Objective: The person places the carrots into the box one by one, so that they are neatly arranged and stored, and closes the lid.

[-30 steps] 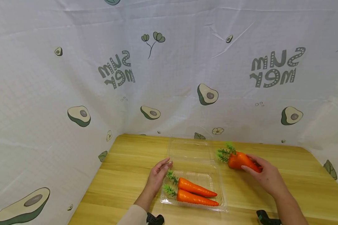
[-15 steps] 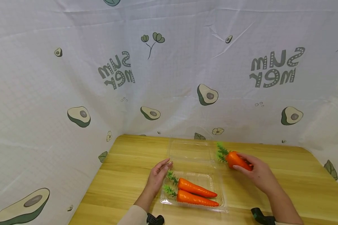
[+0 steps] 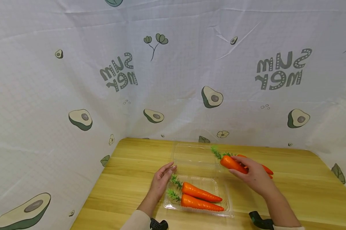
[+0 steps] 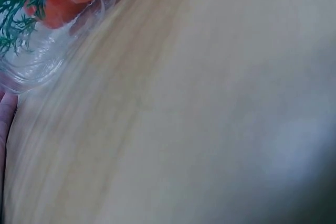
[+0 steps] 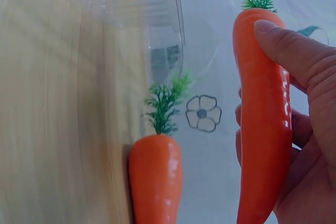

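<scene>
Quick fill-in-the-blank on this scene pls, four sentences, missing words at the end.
1. The right hand grips exactly ____ carrot.
2. Inside the clear container lie ____ carrots.
3. In the head view, their leafy tops point toward the picture's ____ edge.
4. The mirrored lettering on the backdrop cloth spells ____.

Missing words: one; two; left; summer.
</scene>
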`<state>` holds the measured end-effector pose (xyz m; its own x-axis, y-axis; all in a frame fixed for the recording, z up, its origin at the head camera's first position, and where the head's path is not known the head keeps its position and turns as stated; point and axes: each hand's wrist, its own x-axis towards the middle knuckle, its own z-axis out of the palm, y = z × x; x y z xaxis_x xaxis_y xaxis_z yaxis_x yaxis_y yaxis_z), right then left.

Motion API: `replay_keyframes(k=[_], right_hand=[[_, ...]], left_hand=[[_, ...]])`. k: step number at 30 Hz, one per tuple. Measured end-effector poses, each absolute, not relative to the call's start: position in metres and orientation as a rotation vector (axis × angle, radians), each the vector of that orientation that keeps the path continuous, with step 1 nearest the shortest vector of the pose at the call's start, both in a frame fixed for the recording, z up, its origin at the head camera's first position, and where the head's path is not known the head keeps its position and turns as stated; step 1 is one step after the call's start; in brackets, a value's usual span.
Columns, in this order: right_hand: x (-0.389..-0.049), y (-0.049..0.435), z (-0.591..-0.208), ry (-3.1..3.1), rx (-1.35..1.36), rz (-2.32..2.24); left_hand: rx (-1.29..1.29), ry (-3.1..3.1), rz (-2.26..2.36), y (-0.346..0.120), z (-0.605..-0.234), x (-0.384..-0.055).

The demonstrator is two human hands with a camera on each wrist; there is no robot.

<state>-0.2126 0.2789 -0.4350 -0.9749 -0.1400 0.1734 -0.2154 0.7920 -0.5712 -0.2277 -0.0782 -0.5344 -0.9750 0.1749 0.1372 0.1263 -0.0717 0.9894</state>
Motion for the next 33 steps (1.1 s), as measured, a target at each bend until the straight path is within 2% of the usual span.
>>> replay_keyframes(k=[33], right_hand=[[-0.214, 0.225, -0.433, -2.866, 0.483, 1.036]], left_hand=[[0.344, 2.103, 2.247, -0.079, -0.534, -0.228]])
